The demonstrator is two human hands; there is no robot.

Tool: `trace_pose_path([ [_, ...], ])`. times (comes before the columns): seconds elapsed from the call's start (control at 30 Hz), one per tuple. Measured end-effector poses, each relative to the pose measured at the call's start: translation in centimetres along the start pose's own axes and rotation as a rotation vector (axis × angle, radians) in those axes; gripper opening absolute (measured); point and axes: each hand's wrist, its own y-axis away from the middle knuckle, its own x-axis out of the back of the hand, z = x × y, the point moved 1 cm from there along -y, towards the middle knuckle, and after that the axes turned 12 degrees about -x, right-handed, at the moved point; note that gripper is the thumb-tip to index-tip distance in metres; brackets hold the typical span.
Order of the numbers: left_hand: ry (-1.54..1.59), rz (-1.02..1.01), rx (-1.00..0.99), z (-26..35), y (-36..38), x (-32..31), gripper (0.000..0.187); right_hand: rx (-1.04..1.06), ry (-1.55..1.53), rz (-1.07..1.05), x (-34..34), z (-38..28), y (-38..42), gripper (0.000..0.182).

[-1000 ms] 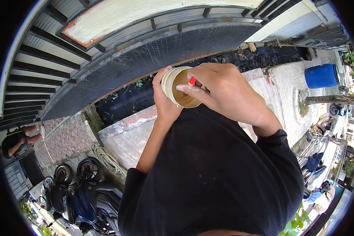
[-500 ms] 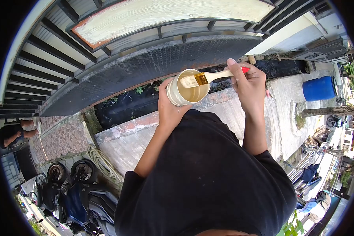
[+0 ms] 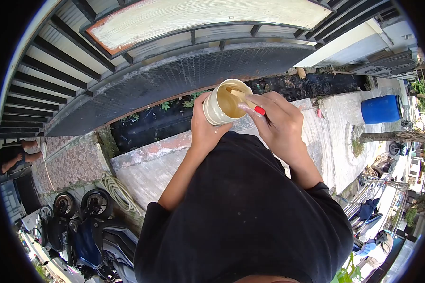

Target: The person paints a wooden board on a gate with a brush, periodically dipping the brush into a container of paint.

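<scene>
My left hand [image 3: 206, 123] is wrapped round a cream-coloured paint cup [image 3: 212, 107], tilted so its mouth faces up and to the right. Pale paint coats the cup's inside wall. In my right hand [image 3: 279, 118] I grip a paintbrush [image 3: 243, 95] by its wooden handle, whose red end [image 3: 259, 110] sticks out between my fingers. The brush head is down inside the cup, and its bristles are mostly hidden there.
Ahead stands a dark metal gate [image 3: 184, 70] carrying a cream-painted board [image 3: 212, 23]. A dark ditch [image 3: 146, 131] runs below it. Motorcycles [image 3: 87, 236] and a coiled hose [image 3: 118, 191] are at left, near another person [image 3: 18, 155]. A blue barrel [image 3: 380, 109] lies right.
My right hand has moved left and down, and the brush head has gone from over the cup's mouth to inside it. My left hand still holds the cup.
</scene>
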Motion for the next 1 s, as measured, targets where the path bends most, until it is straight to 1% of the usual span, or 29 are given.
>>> trace_pose_path([
  [0.07,0.002,0.005,0.003,-0.2,0.0,0.1,0.098,0.023,0.014,0.002,-0.5,0.2,0.0,0.026],
  [0.13,-0.089,-0.033,-0.014,0.1,-0.2,0.4,0.096,0.038,0.02,0.021,-0.9,0.4,0.1,0.026],
  [0.27,-0.092,-0.023,-0.04,0.0,-0.4,0.5,0.095,0.032,0.024,0.03,-1.2,0.2,-0.2,0.025],
  [0.37,-0.103,-0.036,-0.038,-0.1,-0.6,0.6,0.095,0.064,0.023,0.012,-1.2,0.1,-0.3,0.031],
  [0.43,-0.086,-0.031,-0.003,-0.1,-0.8,0.6,0.095,-0.014,0.029,0.013,-1.0,-0.3,-0.5,0.022],
  [0.47,-0.085,-0.031,-0.004,-0.2,-0.8,0.6,0.095,-0.014,0.03,0.014,-0.8,-0.7,-0.6,0.022],
  [0.53,-0.08,-0.023,-0.018,-0.3,-0.7,0.6,0.096,-0.103,-0.004,-0.002,-0.3,-1.2,-0.6,0.021],
  [0.57,-0.08,-0.023,-0.019,-0.3,-0.7,0.6,0.096,-0.102,-0.003,-0.001,-0.3,-1.3,-0.6,0.021],
  [0.63,-0.019,0.003,0.004,-0.2,-0.8,0.6,0.099,-0.025,-0.005,-0.062,-0.4,-1.2,-0.4,0.023],
  [0.73,-0.037,0.012,-0.026,-0.5,-0.8,0.3,0.1,0.015,0.024,-0.033,-1.4,-0.7,-0.2,0.022],
  [0.83,-0.041,0.005,-0.011,-0.2,-0.9,0.4,0.1,0.035,0.079,-0.013,-1.7,-0.3,-0.1,0.023],
  [1.0,-0.086,-0.006,-0.024,-0.6,-0.8,0.6,0.099,0.016,0.04,-0.043,-1.2,-0.4,-0.1,0.024],
])
